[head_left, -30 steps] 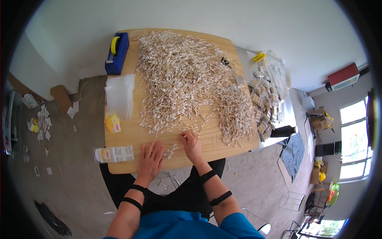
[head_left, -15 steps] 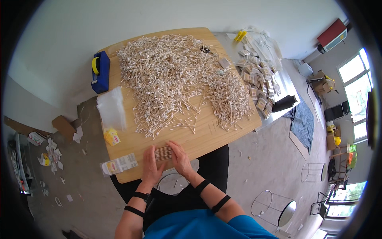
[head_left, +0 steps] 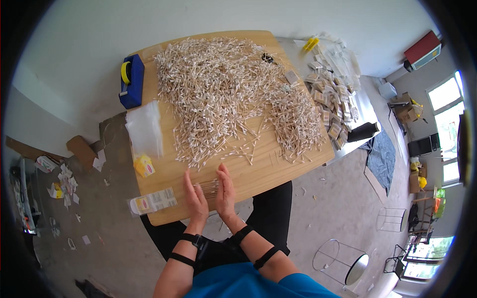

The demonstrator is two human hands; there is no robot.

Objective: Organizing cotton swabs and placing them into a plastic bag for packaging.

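At the table's near edge, a small row of cotton swabs (head_left: 207, 188) lies between my two hands. My left hand (head_left: 197, 199) stands on edge at the row's left end, its fingers straight and pointing away from me. Facing it, my right hand (head_left: 226, 194) stands at the right end, fingers also outstretched and palm turned inward. Both palms are at the swab tips, and neither hand wraps round them. Beyond my fingertips spreads a big loose heap of cotton swabs (head_left: 208, 94). Left of my left hand is a clear plastic packet with a printed label (head_left: 154, 201).
On the wooden table's (head_left: 248, 179) left side are a blue tape dispenser (head_left: 132, 82), clear plastic bags (head_left: 144, 130) and yellow labels (head_left: 144, 166). A metal side table (head_left: 365, 111) at right bears many small swab packs (head_left: 338, 104). A wire-frame stool (head_left: 357, 268) stands on the floor at right.
My fingers have straightened from a curved hold around the swabs, and the palms now stand upright facing each other at the row's ends. The whole view has shifted slightly.
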